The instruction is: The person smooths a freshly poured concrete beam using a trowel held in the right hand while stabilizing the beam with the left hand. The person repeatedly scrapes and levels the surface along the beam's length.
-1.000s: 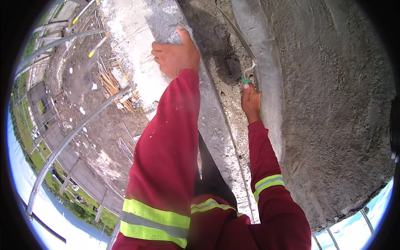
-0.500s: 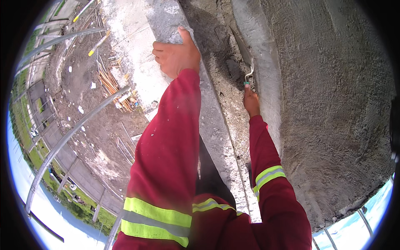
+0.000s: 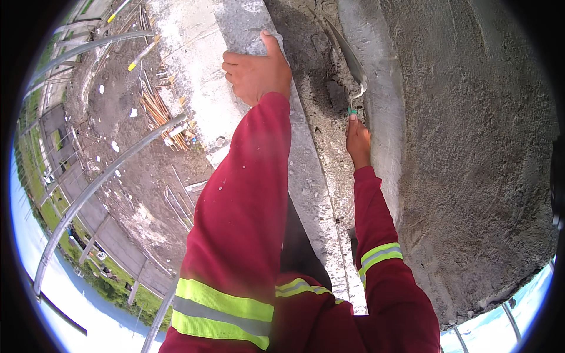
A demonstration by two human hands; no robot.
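Observation:
My left hand (image 3: 257, 70) is closed across a long grey board (image 3: 306, 170) crusted with mortar, its thumb stretched forward and its fingers bent over the left edge. To its right, my right hand (image 3: 358, 141) grips a trowel (image 3: 348, 56) by the handle, which is mostly hidden in the fist; a green collar shows above the thumb. The steel blade points away from me, tilted on edge, beside the smooth grey band (image 3: 382, 112) at the foot of the rough wall. Wet, lumpy mortar (image 3: 312, 65) fills the strip between board and band.
A rough grey rendered wall (image 3: 477, 147) takes up the right side. Beyond the board on the left, the ground lies far below, with a pile of wooden sticks (image 3: 158, 115) and scattered debris. Curved-looking metal poles (image 3: 100, 176) cross that drop.
The whole view has shifted slightly right. The trowel blade has turned a little and shows more of its face, with my right hand barely moved. My left hand keeps its hold.

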